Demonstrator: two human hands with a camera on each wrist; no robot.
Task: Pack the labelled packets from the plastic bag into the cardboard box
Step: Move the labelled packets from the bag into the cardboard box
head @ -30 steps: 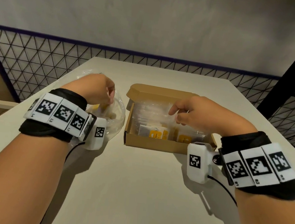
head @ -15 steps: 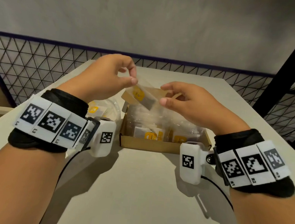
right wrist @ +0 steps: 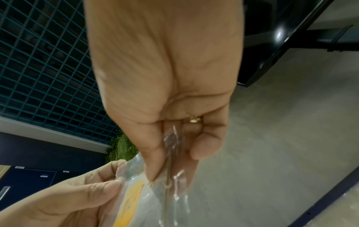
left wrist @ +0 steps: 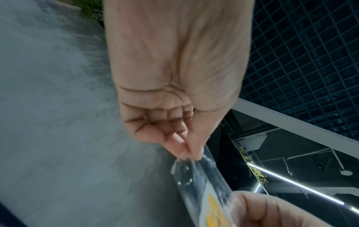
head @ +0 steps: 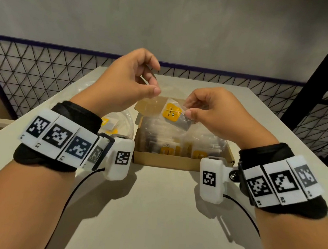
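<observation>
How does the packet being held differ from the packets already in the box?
The held packet is up in the air above the box, pinched at opposite ends by the left hand and right hand; the boxed packets lie untouched inside. The held one is tilted with its whole yellow label showing; the boxed ones stand packed in rows, labels partly hidden. Both are clear plastic with yellow labels.

Plastic bag (head: 127,119) left of cardboard box (head: 167,161).
</observation>
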